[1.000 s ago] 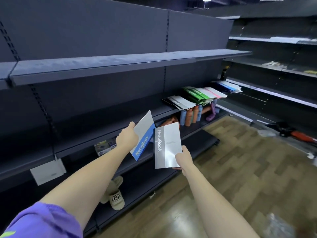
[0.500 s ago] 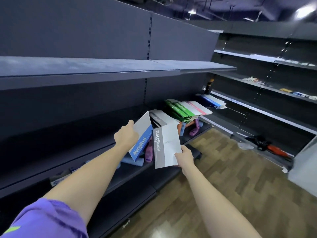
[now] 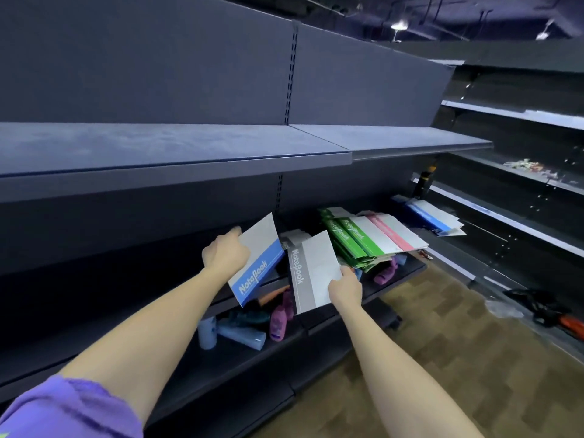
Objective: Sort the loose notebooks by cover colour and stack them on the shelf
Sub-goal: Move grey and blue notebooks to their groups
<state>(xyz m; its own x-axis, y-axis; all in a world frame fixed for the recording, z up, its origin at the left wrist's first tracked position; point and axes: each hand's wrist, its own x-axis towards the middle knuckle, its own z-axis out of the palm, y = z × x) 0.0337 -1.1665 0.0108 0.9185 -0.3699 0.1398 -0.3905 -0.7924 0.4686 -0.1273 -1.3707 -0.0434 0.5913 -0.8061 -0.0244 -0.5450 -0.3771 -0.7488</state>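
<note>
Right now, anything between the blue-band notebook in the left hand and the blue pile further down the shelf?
Yes. The blue-band notebook, held by the left hand, has the grey-band notebook in the right hand beside it, then the green stack and pink-band notebooks lying on the shelf before the blue pile.

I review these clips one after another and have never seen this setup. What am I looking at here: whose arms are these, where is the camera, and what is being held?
No machine here: a person wears one wide-angle camera on the head, looking forward and down, so the two bare arms are their own. The left hand holds a blue-banded notebook; the right hand holds a grey-banded notebook by its lower corner. Each grip is on one notebook. Ahead, on a dark shop shelf, lie a pile of green notebooks, a pink-banded one beside it, and blue ones farther right. On the shelf below lie plastic bottles.
</note>
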